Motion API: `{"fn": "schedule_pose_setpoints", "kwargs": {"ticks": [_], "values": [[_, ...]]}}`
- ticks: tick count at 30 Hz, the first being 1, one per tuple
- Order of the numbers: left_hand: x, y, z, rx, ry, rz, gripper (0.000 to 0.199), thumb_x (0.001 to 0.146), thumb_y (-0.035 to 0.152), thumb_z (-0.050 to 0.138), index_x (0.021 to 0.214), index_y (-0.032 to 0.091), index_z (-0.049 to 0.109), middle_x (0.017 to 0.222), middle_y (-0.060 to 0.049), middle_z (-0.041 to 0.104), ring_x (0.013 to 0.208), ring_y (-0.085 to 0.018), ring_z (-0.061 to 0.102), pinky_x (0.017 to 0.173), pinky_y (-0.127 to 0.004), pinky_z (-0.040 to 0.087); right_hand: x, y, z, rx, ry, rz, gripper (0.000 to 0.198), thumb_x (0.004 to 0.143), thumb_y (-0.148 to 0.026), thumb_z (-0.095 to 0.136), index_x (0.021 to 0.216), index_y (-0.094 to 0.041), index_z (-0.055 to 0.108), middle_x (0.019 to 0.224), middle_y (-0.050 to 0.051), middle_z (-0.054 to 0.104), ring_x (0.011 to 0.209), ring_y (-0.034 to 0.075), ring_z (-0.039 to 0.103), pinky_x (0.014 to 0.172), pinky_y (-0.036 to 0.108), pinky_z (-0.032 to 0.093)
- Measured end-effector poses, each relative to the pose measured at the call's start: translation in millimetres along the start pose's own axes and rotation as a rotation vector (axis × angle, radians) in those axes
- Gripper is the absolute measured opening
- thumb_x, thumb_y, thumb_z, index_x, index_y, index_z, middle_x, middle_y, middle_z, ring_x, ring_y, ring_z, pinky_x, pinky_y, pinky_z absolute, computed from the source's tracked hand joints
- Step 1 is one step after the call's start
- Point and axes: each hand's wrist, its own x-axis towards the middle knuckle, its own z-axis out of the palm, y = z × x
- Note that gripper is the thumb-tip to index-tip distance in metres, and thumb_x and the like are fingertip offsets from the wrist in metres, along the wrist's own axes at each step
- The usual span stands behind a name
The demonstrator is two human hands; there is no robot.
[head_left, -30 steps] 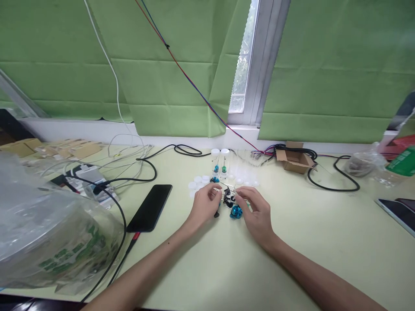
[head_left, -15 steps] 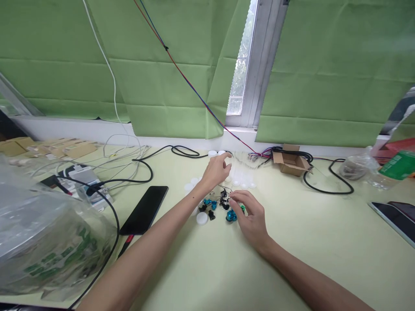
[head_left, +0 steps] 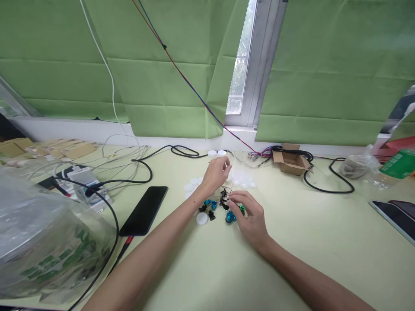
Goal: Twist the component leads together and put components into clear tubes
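Observation:
My left hand [head_left: 216, 173] is over the white round caps and clear containers at the back of the group. Its fingers are bent and drawn together; whatever they hold, if anything, is hidden. My right hand [head_left: 250, 212] rests at the pile of small parts, thumb and fingertips close together, with any held piece too small to make out. Under and beside it lie blue metallic parts [head_left: 229, 217] and a green part [head_left: 242, 208]. Small black parts [head_left: 212, 215] are scattered to the left. A white round cap [head_left: 202, 219] lies at the near side. Clear plastic containers [head_left: 241, 178] stand behind.
A black phone [head_left: 144, 211] lies on the left, beside a large clear plastic bag [head_left: 55, 246]. An open cardboard box [head_left: 293, 165] and black cables [head_left: 348, 183] are at the back right. Another phone [head_left: 394, 220] lies far right. Red and blue wires hang in front of the green blinds.
My left hand's fingers, spread before, have come together and moved slightly down over the caps. My right hand has hardly moved. The camera view has shifted slightly.

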Motion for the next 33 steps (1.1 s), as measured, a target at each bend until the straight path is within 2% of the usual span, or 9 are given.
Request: {"fn": "schedule_pose_setpoints", "kwargs": {"ticks": [6,11,17,21,26,29,33], "values": [[-5.5,3.0,-6.5,-0.011,0.006,0.027,0.011,0.088,0.019,0.054,0.077,0.018,0.059,0.068,-0.001,0.059,0.064,-0.016,0.052,0.062,-0.029,0.037,1.4,-1.6,-0.1,-0.012,-0.001,0.007,0.011,0.091,-0.020,0.058,0.090,-0.022,0.069,0.095,0.008,0.067,0.089,0.021,0.065,0.080,0.036,0.055],[-15.6,12.9,-25.9,0.003,0.047,0.040,0.015,0.087,0.021,0.055,0.072,0.019,0.054,0.067,0.000,0.055,0.063,-0.015,0.050,0.059,-0.028,0.035,1.2,-0.8,0.0,-0.008,-0.006,0.013,0.011,0.092,-0.021,0.058,0.091,-0.022,0.069,0.095,0.008,0.067,0.089,0.021,0.065,0.079,0.036,0.055],[-39.6,26.8,-53.3,0.080,0.215,0.103,0.022,0.082,0.025,0.065,0.071,0.021,0.045,0.070,0.002,0.050,0.065,-0.014,0.047,0.060,-0.027,0.035,0.9,-1.7,0.5,-0.005,-0.034,0.019,0.012,0.092,-0.022,0.057,0.090,-0.021,0.069,0.095,0.009,0.067,0.091,0.021,0.065,0.078,0.036,0.055],[-60.2,26.4,-61.1,0.144,0.392,0.304,0.022,0.083,0.019,0.062,0.070,0.022,0.043,0.069,0.001,0.048,0.071,-0.017,0.050,0.063,-0.028,0.041,0.1,-1.1,1.0,-0.002,-0.052,0.017,0.011,0.092,-0.022,0.058,0.092,-0.022,0.069,0.097,0.009,0.067,0.092,0.022,0.065,0.080,0.037,0.055],[-82.5,15.0,-58.6,0.161,0.491,0.414,0.015,0.080,0.012,0.062,0.079,0.021,0.051,0.077,-0.002,0.055,0.084,-0.018,0.063,0.066,-0.026,0.049,-1.6,2.7,2.1,0.014,-0.079,0.020,0.011,0.092,-0.023,0.058,0.094,-0.022,0.069,0.100,0.009,0.068,0.096,0.022,0.066,0.083,0.037,0.056],[-91.0,6.9,-52.5,0.150,0.505,0.414,0.021,0.080,0.009,0.061,0.097,0.021,0.057,0.083,-0.002,0.058,0.077,-0.014,0.064,0.068,-0.024,0.052,-1.4,3.7,2.5,0.017,-0.096,0.016,0.011,0.092,-0.023,0.058,0.094,-0.022,0.069,0.099,0.009,0.069,0.097,0.023,0.066,0.084,0.038,0.056],[-96.3,-2.0,-46.1,0.122,0.406,0.376,0.035,0.082,0.009,0.060,0.114,0.021,0.054,0.087,-0.003,0.059,0.077,-0.013,0.062,0.071,-0.024,0.053,-1.4,4.1,3.2,0.032,-0.118,0.038,0.012,0.093,-0.024,0.057,0.093,-0.022,0.069,0.101,0.008,0.069,0.099,0.023,0.066,0.084,0.039,0.057]]}}
